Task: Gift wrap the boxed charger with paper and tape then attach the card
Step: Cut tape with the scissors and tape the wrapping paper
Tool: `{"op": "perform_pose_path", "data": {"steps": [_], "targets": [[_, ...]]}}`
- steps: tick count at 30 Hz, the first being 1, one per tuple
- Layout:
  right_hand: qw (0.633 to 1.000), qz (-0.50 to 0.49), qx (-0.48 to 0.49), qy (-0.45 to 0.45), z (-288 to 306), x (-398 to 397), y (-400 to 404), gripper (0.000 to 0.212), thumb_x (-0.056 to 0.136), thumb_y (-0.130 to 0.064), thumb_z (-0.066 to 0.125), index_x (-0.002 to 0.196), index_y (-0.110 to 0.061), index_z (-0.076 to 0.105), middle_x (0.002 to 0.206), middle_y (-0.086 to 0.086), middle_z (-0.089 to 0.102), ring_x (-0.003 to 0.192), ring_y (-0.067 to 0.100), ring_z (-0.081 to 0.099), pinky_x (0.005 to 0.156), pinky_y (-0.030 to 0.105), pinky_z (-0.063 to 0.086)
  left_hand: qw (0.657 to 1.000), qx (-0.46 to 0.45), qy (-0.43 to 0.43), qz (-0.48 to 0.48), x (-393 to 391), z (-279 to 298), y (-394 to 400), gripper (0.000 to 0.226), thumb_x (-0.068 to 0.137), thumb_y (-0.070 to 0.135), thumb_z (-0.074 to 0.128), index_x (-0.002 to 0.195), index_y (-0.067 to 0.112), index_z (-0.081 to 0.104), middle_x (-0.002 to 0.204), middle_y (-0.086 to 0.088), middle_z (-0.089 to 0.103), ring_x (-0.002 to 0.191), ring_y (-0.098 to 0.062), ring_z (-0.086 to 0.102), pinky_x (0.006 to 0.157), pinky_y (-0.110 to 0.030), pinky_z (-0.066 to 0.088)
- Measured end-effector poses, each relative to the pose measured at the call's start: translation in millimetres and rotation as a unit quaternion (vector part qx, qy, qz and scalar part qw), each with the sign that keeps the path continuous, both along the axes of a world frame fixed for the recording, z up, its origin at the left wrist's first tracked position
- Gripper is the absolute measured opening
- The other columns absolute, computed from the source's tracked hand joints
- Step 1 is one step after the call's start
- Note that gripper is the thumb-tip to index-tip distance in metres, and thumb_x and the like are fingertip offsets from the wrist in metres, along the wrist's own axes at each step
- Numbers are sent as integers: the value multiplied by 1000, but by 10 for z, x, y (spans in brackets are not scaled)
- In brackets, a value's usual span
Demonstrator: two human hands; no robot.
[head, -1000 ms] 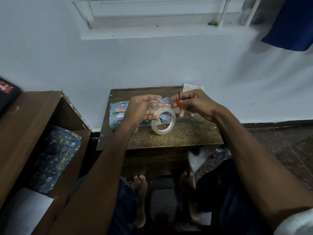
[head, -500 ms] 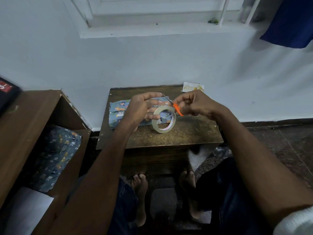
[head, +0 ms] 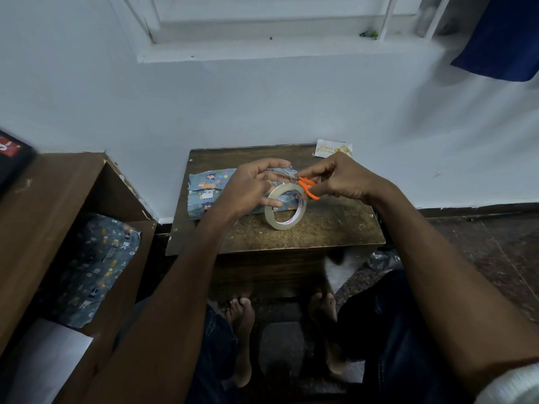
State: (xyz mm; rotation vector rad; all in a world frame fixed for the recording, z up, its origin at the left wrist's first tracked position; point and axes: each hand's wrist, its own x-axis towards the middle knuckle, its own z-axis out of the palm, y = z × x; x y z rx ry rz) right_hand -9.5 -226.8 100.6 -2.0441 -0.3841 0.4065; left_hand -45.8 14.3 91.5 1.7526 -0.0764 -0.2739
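The box wrapped in blue cartoon-print paper (head: 205,192) lies on the small wooden table (head: 335,228), mostly behind my hands. My left hand (head: 248,189) holds a roll of clear tape (head: 285,206) above the table, with its fingers curled through the ring and a strip pulled out toward the right. My right hand (head: 341,179) grips small orange-handled scissors (head: 307,188), their blades pointing left at the pulled strip. A white "Happy Birthday" card (head: 332,148) leans at the table's back right corner against the wall.
A brown cabinet (head: 52,205) stands at the left; its open shelf holds spare wrapping paper (head: 96,266) and a white sheet (head: 46,357). A dark box (head: 11,158) sits on top. My bare feet (head: 242,322) are under the table. White wall behind.
The scissors swung from upright to pointing left at the tape strip, and my right hand moved closer to the left. The tape roll stayed in my left hand.
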Motion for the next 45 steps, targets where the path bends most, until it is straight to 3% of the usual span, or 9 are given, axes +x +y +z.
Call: {"op": "perform_pose_path", "data": {"steps": [2, 5, 8, 13, 22, 29, 35, 40, 45], "targets": [[1000, -5, -6, -12, -2, -1, 11, 37, 82, 3, 82, 116, -12, 81, 80, -5, 79, 62, -1, 63, 60, 16, 49, 1000, -1, -3, 1, 7, -2, 6, 59, 95, -19, 43, 135, 17, 70, 117, -11, 77, 109, -21, 75, 75, -35, 66], [1000, -6, -7, -22, -16, 11, 0, 37, 80, 3, 84, 113, -12, 81, 86, 0, 81, 77, 6, 70, 81, 32, 61, 1000, 2, -6, 3, 14, 3, 13, 58, 96, -19, 44, 134, 16, 70, 115, -10, 77, 104, -19, 76, 73, -34, 66], [1000, 5, -8, -29, -22, 17, -7, 38, 79, 3, 84, 113, -12, 81, 88, 7, 81, 80, 13, 70, 88, 40, 60, 1000, 5, -10, 3, 4, 2, 10, 59, 96, -19, 43, 132, 18, 71, 115, -11, 77, 104, -20, 77, 72, -33, 66], [998, 17, -40, -35, -20, 36, -16, 40, 79, 2, 84, 116, -15, 81, 87, -1, 81, 75, 6, 70, 82, 32, 59, 1000, 1, -10, 3, 1, 1, 13, 57, 96, -18, 46, 129, 20, 72, 118, -13, 75, 104, -24, 78, 74, -35, 67], [998, 1, -39, -45, -18, 27, -1, 37, 81, 1, 83, 114, -15, 82, 89, 2, 81, 79, 12, 72, 90, 44, 62, 1000, 7, -14, -3, 3, 1, 20, 57, 96, -18, 48, 130, 21, 71, 117, -12, 76, 107, -23, 77, 72, -34, 66], [997, 3, -50, -56, -15, 32, -4, 37, 80, 2, 83, 114, -14, 82, 89, -1, 81, 81, 13, 73, 89, 45, 63, 1000, 15, -18, -6, 10, -7, 21, 57, 96, -17, 48, 133, 20, 70, 119, -12, 76, 107, -23, 77, 74, -35, 67], [996, -1, -53, -65, -12, 34, -8, 39, 79, 7, 81, 112, -13, 82, 82, 2, 80, 72, 11, 70, 78, 37, 61, 1000, 16, -22, -4, 14, -17, 20, 56, 97, -16, 50, 133, 21, 70, 116, -11, 77, 104, -24, 78, 74, -36, 67], [996, 11, -44, -77, -18, 35, -25, 36, 80, 7, 81, 110, -12, 82, 80, 2, 79, 71, 13, 69, 77, 37, 61, 1000, 11, -29, -2, 19, -20, 20, 62, 95, -16, 51, 143, 22, 63, 112, -11, 79, 102, -23, 79, 80, -45, 68], [998, -16, -33, -55, -16, 36, -161, 33, 79, 10, 80, 101, -14, 83, 79, 10, 79, 69, 12, 70, 67, 23, 58, 999, -16, -34, 24, 4, -36, 5, 63, 97, -9, 65, 151, 21, 55, 109, -4, 81, 105, -21, 78, 70, -34, 67]]}}
